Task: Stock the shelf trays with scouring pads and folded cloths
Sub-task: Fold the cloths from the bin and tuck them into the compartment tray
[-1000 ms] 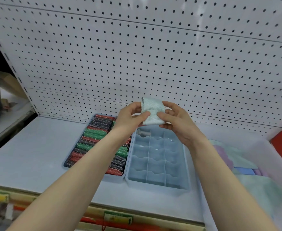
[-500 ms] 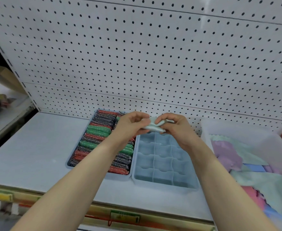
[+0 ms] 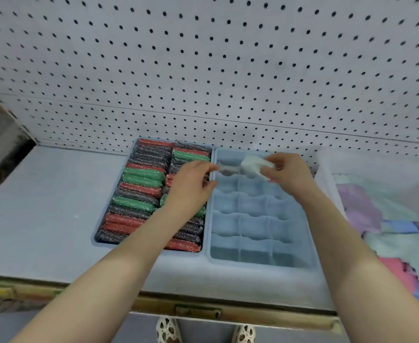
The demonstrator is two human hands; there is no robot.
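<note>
Your right hand (image 3: 290,174) pinching folded cloth (image 3: 254,167) over divided tray (image 3: 302,233) back row; left hand (image 3: 191,184) grip loosely curled, holding nothing.

two trays side by side on a shelf, a bin to their right

the tray of scouring pads (image 3: 139,196) lies left of and touching the divided tray (image 3: 257,261) on the shelf (image 3: 37,219), both against the pegboard (image 3: 203,70) behind. the bin of cloths (image 3: 388,219) sits right of the divided tray. a folded cloth (image 3: 254,165) is over its back row.
</note>
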